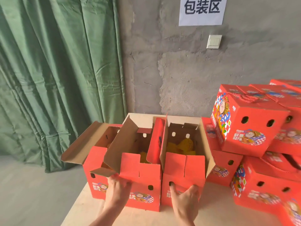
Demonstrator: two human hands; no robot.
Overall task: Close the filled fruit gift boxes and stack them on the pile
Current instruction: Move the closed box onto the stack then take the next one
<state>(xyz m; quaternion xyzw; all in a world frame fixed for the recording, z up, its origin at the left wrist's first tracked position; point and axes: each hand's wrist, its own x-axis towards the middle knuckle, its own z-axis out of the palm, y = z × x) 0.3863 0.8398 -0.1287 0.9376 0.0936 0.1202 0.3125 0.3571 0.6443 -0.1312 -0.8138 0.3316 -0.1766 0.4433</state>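
Three open red fruit gift boxes stand side by side on a pale table (146,216). Their flaps stand up. Yellow netted fruit (184,145) shows inside the right box (184,170). My left hand (116,188) rests flat against the front of the middle box (141,178), fingers straight. My right hand (184,197) presses the front of the right box with spread fingers. The left box (93,167) sits partly behind the middle one. A pile of closed red boxes (247,123) stands at the right.
A grey concrete wall (179,70) with a white sign (201,10) and a light switch (213,41) rises behind the table. A green curtain (53,70) hangs at the left. The table's left edge runs near the left box, with floor (32,193) beyond.
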